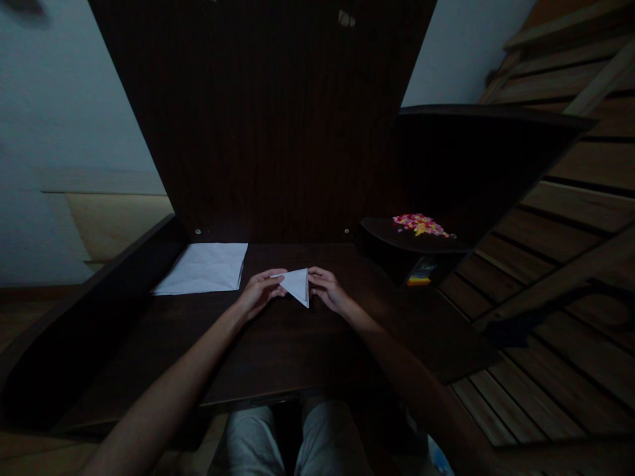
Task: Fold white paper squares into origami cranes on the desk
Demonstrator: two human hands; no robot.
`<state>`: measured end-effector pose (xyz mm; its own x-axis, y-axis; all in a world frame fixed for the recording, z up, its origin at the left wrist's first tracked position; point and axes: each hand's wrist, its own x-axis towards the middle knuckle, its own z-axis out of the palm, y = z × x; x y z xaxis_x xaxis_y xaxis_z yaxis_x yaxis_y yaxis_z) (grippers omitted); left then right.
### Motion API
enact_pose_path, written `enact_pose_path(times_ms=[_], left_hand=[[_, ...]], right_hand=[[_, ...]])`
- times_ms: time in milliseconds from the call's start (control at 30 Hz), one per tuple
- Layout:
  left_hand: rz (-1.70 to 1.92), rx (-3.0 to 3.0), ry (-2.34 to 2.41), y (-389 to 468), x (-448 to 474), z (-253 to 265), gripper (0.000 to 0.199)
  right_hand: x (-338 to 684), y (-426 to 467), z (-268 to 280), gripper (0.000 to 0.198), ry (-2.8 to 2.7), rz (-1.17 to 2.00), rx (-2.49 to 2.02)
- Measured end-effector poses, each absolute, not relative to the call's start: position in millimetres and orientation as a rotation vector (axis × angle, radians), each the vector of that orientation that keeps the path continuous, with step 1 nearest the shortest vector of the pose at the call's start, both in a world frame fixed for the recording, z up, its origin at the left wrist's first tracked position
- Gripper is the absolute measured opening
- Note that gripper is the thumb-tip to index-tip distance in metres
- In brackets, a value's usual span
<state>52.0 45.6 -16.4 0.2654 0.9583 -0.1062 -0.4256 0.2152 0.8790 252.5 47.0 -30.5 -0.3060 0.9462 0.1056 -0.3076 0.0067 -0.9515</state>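
Between my two hands is a piece of white paper [296, 284] folded into a layered triangle, one point facing down toward me. My left hand [260, 291] grips its left corner, thumb on top and fingers underneath. At the right edge, where the layers show, my right hand [327, 289] pinches the paper with closed fingers. Both hands are just over the dark wooden desk [278, 350]. To the left of my left hand lies a stack of white paper sheets [206, 268].
A small curved shelf [380, 231] on the right bears a pile of pink, red and yellow bits [421, 225]. Below it sits something with a yellow edge [419, 280]. A raised side panel [94, 311] bounds the desk's left. Wooden slats [570, 264] stand at the right.
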Motion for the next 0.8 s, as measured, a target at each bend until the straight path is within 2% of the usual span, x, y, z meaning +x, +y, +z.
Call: enact_pose_path(times_ms=[167,367,567,800], left_hand=[[1.107,0.906,0.796,46.6,52.9,-18.9,0.017],[1.090,0.982,0.810,45.8,52.5,-19.4,0.028],[1.014,1.077,0.838,44.6,51.0,-19.9,0.046],[1.005,1.078,0.843,44.5,51.0,-19.3,0.045]], right_hand=[[253.1,47.0,-28.7,0.036,-1.231,1.507,-0.816],[249.3,47.6,-28.2,0.021,-1.232,1.456,-0.920],[248.9,51.7,-29.7,0.020,-1.162,1.392,-0.936],[251.2,53.5,-33.1,0.021,-1.190,1.413,-0.943]])
